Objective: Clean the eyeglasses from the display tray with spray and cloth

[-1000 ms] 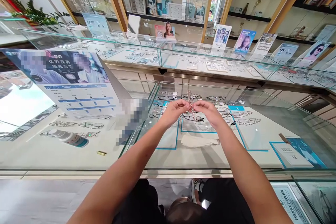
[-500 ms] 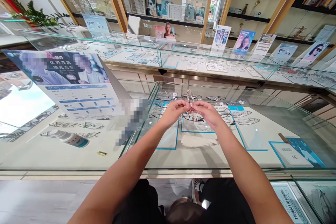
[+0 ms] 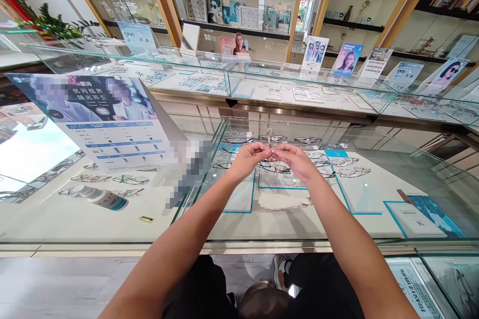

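My left hand [image 3: 248, 159] and my right hand [image 3: 295, 159] meet above the glass display case, both with fingers pinched on a thin-rimmed pair of glasses [image 3: 270, 134]. The glasses are held edge-on, one part sticking up above the fingertips and another hanging below. Fingers hide their middle. Below my hands, a beige cloth [image 3: 282, 201] lies near blue-edged panels. Rows of glasses [image 3: 307, 140] are spread in the case behind and around my hands.
A large folded sign [image 3: 123, 144] stands at left, near a white spray bottle [image 3: 103, 198] and a small gold-coloured piece [image 3: 145, 219]. A second glass counter [image 3: 187, 62] with upright cards runs across behind. A blue booklet [image 3: 436, 214] is at right.
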The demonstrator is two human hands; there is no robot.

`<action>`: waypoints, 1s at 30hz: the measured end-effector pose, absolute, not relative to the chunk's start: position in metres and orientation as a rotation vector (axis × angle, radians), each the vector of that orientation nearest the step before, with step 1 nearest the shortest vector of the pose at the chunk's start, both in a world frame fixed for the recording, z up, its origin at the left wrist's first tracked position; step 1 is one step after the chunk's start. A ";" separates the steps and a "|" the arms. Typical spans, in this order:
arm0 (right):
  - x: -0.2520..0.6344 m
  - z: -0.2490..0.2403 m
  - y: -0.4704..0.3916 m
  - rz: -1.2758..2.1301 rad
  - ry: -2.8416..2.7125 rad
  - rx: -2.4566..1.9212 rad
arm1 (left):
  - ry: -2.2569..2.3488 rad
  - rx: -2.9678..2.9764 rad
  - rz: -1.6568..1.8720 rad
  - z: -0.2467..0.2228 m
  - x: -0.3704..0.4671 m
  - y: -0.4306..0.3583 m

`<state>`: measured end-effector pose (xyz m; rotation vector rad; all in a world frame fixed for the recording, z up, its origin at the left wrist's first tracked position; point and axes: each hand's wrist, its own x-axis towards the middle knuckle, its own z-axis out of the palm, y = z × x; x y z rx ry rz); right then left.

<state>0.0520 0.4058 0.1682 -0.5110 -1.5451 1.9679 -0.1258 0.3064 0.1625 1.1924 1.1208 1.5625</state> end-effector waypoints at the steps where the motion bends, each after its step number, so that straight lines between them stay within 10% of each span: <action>1: 0.052 0.168 0.406 1.971 -1.545 -0.508 | 1.122 1.194 1.561 0.162 -0.126 0.306; 30: 0.061 0.173 0.419 1.907 -1.532 -0.544 | 1.332 1.322 1.643 0.165 -0.140 0.307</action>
